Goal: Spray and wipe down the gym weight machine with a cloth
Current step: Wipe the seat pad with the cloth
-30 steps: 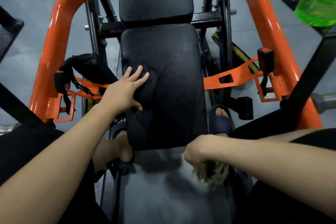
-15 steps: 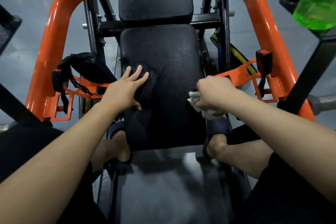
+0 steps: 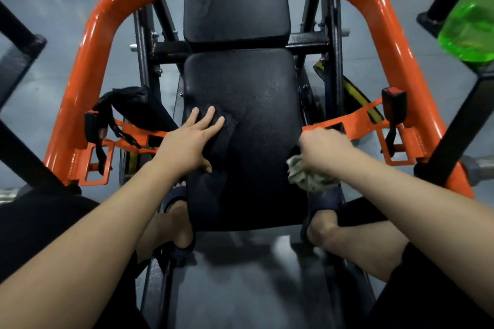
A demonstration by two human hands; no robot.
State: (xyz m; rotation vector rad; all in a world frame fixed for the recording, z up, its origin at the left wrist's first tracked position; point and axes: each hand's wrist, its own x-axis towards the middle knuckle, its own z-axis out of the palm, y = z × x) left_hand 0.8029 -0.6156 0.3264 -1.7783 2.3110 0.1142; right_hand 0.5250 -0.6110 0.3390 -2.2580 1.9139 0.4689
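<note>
The weight machine has a black padded seat (image 3: 256,104), a second black pad (image 3: 236,0) above it, and an orange tube frame (image 3: 88,67) arching around both. My left hand (image 3: 191,140) lies flat on the seat pad's left side, fingers spread, holding nothing. My right hand (image 3: 324,148) is fisted around a crumpled pale cloth (image 3: 307,177) at the pad's right edge. The cloth hangs below the fist and touches the pad's side. A green spray bottle (image 3: 470,29) stands at the upper right, apart from both hands.
A black strap with a buckle (image 3: 107,115) hangs on the left orange bracket. A red-topped buckle (image 3: 393,104) sits on the right bracket. Black diagonal bars (image 3: 462,125) cross at right and left. My legs and sandalled feet (image 3: 320,222) straddle the pad. The grey floor (image 3: 40,21) surrounds the machine.
My right hand came up with the cloth from the lower front of the seat to the pad's right edge, then slid slightly down along it. The left hand stayed put.
</note>
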